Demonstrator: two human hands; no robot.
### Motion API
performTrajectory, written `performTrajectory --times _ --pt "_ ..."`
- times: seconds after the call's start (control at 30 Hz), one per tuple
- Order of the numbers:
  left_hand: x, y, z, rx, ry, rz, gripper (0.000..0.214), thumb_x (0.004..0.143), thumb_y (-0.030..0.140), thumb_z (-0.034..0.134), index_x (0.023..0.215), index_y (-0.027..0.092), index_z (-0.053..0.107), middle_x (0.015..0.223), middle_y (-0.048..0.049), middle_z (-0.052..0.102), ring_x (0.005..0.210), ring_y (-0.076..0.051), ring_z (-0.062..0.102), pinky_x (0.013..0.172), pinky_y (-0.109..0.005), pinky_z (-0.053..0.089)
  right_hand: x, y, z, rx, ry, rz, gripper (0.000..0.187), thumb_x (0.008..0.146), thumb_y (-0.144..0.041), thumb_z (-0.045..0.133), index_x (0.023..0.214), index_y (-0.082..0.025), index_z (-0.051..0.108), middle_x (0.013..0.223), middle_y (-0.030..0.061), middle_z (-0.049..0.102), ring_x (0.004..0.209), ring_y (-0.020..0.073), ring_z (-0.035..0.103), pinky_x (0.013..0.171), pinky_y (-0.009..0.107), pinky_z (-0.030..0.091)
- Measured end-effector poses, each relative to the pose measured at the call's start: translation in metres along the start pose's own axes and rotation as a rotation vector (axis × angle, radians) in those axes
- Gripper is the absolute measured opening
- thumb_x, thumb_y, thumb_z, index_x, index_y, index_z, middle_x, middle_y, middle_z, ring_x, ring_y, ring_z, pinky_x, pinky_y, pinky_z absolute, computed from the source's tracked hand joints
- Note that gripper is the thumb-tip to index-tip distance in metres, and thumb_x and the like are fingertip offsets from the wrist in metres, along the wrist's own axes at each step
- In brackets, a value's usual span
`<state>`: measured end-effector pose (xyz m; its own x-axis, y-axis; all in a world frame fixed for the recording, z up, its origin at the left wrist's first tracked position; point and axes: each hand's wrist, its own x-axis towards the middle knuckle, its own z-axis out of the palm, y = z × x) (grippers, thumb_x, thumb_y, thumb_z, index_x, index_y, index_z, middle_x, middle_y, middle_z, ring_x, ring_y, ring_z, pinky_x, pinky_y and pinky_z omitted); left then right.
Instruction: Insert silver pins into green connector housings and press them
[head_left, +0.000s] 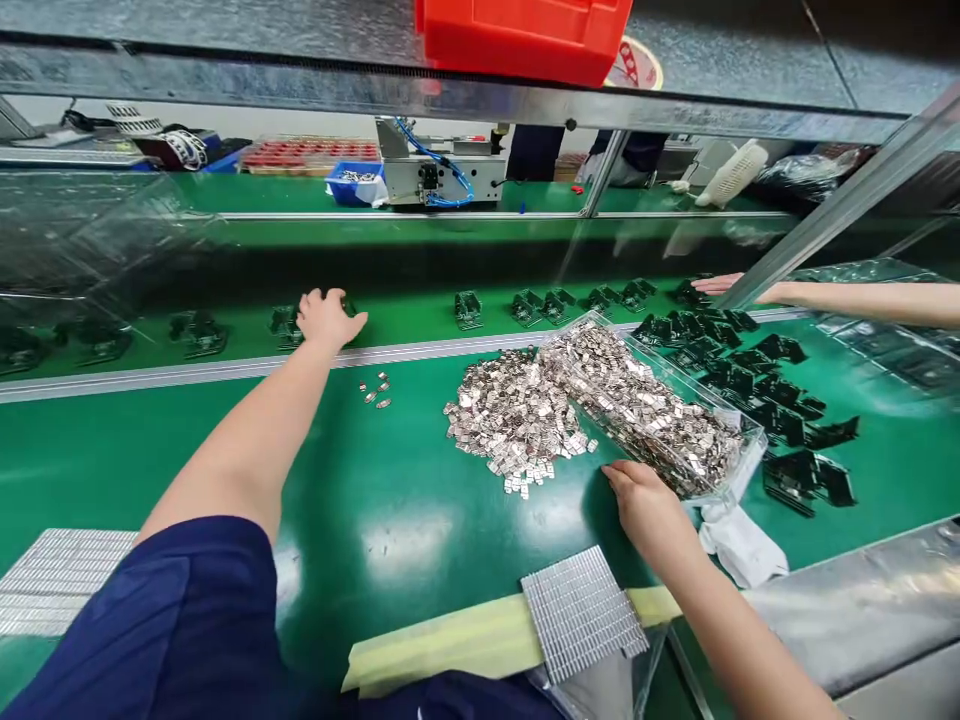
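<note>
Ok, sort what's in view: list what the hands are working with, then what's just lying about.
In hand:
left hand on a black part on the belt
right hand at the clear tray of metal clips

Lying about:
red bin
grey machine
white cloth
another person's hand

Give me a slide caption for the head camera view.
Left hand reaches to the conveyor belt; right hand rests beside metal clips.

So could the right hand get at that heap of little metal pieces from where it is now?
Probably yes. The right hand rests on the green table beside the clear tray, and the heap of metal pieces lies just ahead and to its left with only bare surface between them.
</note>
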<state>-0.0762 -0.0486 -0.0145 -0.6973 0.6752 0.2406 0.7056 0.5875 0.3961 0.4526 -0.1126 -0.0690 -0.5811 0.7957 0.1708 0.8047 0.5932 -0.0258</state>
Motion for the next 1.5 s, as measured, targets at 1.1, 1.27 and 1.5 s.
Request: performTrajectory --times 1.1,1.27,1.5 --pt "-0.236 -0.060 -0.041 -0.371 -0.571 0.545 0.085 0.068 0.043 0.076 0.141 0.025 0.036 0.138 -0.0133 0.052 0.127 -0.034 0.052 0.105 -0.051 0.044 -0.019 -0.011 0.001 0.084 0.221 0.296 0.022 0.083 -0.016 0.044 0.085 -0.013 0.066 0.079 0.0121 0.059 0.076 0.0251 0.055 0.072 0.036 0.045" --pt "-0.268 -0.027 -0.043 -0.922 -0.577 0.335 0.063 0.065 0.034 0.079 0.118 0.021 0.048 0.121 -0.0103 0.056 0.103 -0.024 0.065 0.087 -0.040 0.057 -0.024 -0.007 -0.008 0.259 0.301 0.378 0.025 0.083 -0.025 0.047 0.084 -0.013 0.069 0.077 0.0122 0.064 0.067 0.0244 0.059 0.065 0.038 0.048" --pt "-0.331 0.056 -0.048 -1.410 -0.786 0.200 0.059 0.063 0.029 0.084 0.110 0.020 0.048 0.103 -0.0048 0.065 0.089 -0.018 0.068 0.082 -0.034 0.057 -0.061 -0.108 -0.056 1.091 0.493 0.543 0.021 0.081 -0.036 0.068 0.092 -0.018 0.068 0.076 0.0035 0.067 0.068 0.0171 0.063 0.063 0.029 0.051"
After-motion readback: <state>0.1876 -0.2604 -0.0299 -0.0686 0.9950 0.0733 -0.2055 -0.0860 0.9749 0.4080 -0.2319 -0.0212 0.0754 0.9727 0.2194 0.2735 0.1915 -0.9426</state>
